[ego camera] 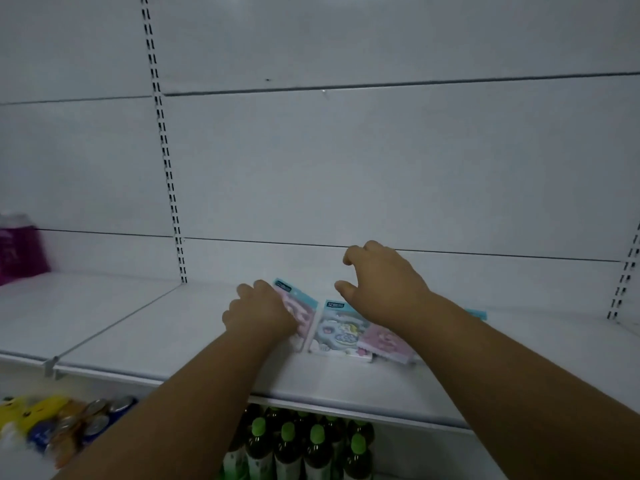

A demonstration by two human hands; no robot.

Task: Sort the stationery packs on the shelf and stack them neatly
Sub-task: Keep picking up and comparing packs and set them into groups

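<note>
Both arms were out over the white shelf (156,327), and the action was all near the middle of it, closer to the back panel than to the front edge. The left hand (261,315) lay on a pink pack (300,315) with a teal header, knuckles up, fingers curled down onto the pack's left side; whether they actually pinched it could not be told from this angle, and the pack looked tilted up off the shelf. Just beside it to the right lay a blue-grey cartoon pack (337,332), flat, and touching that one another pink pack (386,342), partly under the right forearm. A teal corner of one more pack (478,313) peeked out past that arm. The right hand (381,280) hovered above the flat packs, fingers spread and bent like a claw, gripping nothing. Far left on the shelf stood a magenta bag (19,249), blurred. Below the front edge were green-capped bottles (304,445) in rows, and to the lower left a jumble of cans (93,420) and yellow items (31,408), too blurred to name
</note>
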